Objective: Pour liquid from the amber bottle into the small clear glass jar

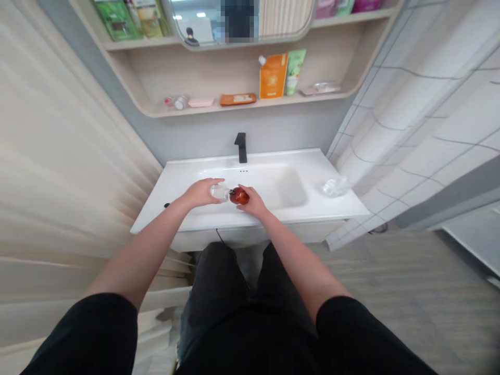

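left hand (202,192) wraps a clear bottle (219,192), right hand (254,202) an amber bottle (239,196) (nearly touching)

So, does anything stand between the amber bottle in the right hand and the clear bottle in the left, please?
Nothing visible does: the amber bottle in the right hand sits right at the clear bottle in the left hand.

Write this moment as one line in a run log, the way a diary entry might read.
left hand: clear bottle | right hand: red-brown bottle | place: over white sink
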`<state>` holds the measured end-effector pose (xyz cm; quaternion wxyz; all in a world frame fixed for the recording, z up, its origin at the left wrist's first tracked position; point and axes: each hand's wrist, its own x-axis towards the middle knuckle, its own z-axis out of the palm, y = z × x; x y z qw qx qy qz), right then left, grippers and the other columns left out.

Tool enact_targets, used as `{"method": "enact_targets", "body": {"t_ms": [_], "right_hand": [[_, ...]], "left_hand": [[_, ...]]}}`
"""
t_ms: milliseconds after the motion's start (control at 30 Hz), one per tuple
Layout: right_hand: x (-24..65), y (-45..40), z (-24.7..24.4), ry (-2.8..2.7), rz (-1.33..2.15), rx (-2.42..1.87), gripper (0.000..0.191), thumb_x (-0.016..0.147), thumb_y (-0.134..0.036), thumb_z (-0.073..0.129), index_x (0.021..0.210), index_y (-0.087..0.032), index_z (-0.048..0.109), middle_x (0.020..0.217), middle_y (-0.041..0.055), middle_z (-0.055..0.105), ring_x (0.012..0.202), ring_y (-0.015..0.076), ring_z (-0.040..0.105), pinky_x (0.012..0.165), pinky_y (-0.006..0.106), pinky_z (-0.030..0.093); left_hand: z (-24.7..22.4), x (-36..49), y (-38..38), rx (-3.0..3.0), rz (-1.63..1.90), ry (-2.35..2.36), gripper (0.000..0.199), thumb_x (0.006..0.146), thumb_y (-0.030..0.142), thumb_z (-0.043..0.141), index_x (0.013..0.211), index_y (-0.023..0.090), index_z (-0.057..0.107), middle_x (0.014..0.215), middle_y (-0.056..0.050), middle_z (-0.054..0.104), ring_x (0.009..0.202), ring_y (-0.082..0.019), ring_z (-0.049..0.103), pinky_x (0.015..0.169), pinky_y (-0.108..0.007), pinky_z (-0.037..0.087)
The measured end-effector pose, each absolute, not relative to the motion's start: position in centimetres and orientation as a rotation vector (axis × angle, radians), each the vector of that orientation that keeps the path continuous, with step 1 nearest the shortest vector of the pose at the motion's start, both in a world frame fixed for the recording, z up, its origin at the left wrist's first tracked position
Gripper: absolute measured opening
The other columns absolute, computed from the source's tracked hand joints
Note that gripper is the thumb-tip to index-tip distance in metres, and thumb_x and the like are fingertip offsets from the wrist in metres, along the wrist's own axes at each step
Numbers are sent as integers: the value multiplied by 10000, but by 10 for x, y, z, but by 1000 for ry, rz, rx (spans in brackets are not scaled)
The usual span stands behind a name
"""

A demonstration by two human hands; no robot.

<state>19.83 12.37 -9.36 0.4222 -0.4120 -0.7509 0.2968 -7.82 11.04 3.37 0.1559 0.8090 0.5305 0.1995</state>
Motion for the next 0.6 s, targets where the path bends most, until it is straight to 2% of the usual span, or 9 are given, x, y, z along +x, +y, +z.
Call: {"method": "enact_targets", "body": {"t_ms": [600], "right_hand": [[199,123,-94,-1877,713,-1029,991,672,-225,917,1599,-361,596,1384,70,689,1294,342,696,1182,548,553]], "left_hand": [[36,-79,114,2364,519,1527,949,610,515,990,1504,337,728,1388,-71,778,1271,-392,719,1153,-457,529]]}}
